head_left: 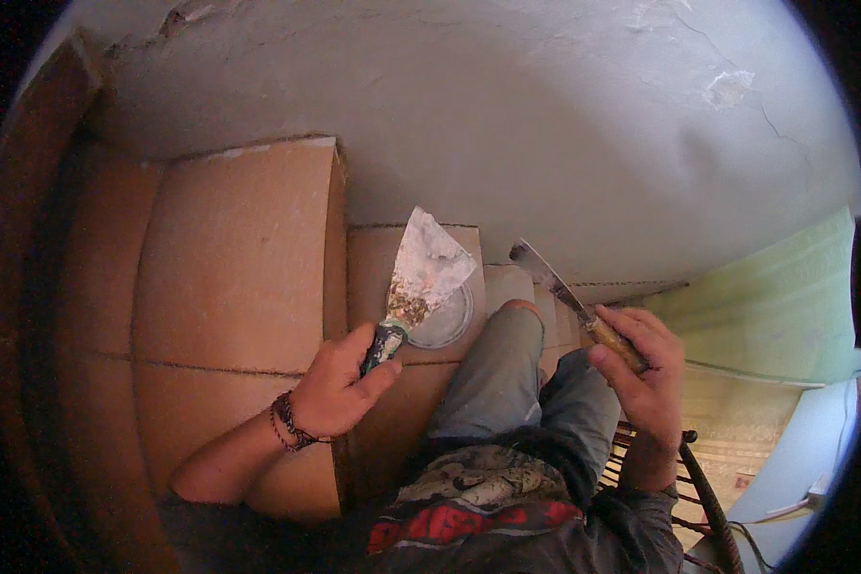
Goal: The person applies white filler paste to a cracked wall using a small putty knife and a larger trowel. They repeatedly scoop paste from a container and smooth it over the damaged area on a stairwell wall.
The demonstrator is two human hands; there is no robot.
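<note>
My left hand (333,394) is closed round the dark handle of a wide putty knife (430,256), its blade pointing up and away from me. Whitish paste coats that blade, with brownish crust near the handle. In my right hand (643,368) a narrower putty knife (564,290) is gripped by its wooden handle, blade tilted up and left. The two blades are apart. Beneath the wide blade, partly hidden by it, a round pale tub (447,323) stands on a tiled step. The grey plastered wall (545,143) rises beyond both tools.
Orange-brown tiled steps (230,258) lie to the left and ahead, with a raised edge beside the tub. A chipped patch (729,88) and cracks mark the wall at upper right. Dark railing bars (713,497) stand at lower right, near a pale green curtain (775,301).
</note>
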